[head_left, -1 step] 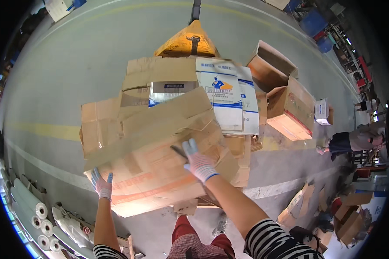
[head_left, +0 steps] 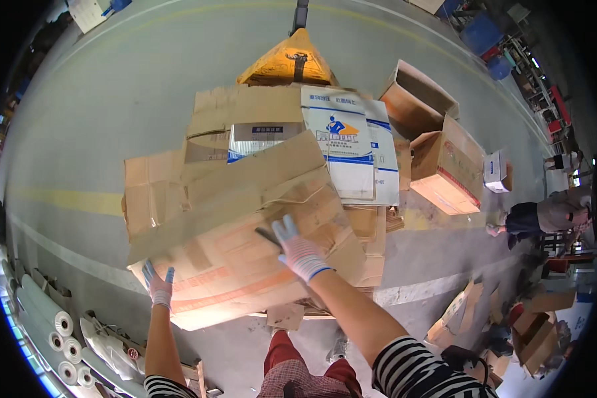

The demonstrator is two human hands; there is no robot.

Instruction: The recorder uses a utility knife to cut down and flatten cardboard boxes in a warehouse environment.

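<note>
A large flattened cardboard box (head_left: 232, 249) with faded orange bands lies tilted across the top of a stack, close in front of me. My left hand (head_left: 159, 286), in a striped knit glove with pale blue fingertips, grips its left edge, thumb on the upper face. Over the box's right half is my right hand (head_left: 300, 251), gloved alike. A slim dark tool (head_left: 266, 235) sticks out between its thumb and fingers; the rest is hidden under the hand. Beneath and beyond lie more flattened boxes (head_left: 156, 186), among them a white printed carton (head_left: 341, 176).
A yellow pallet truck (head_left: 288, 63) stands at the far end. Open brown boxes (head_left: 444, 166) and a small white box (head_left: 494, 171) sit to the right. Another person (head_left: 544, 215) is farther right. White rolls (head_left: 43, 305) lie at lower left, and cardboard scraps (head_left: 456, 315) at lower right.
My right hand has shifted slightly left with the dark tool. The flattened box has moved a little away from me. My left hand stays on its edge.
</note>
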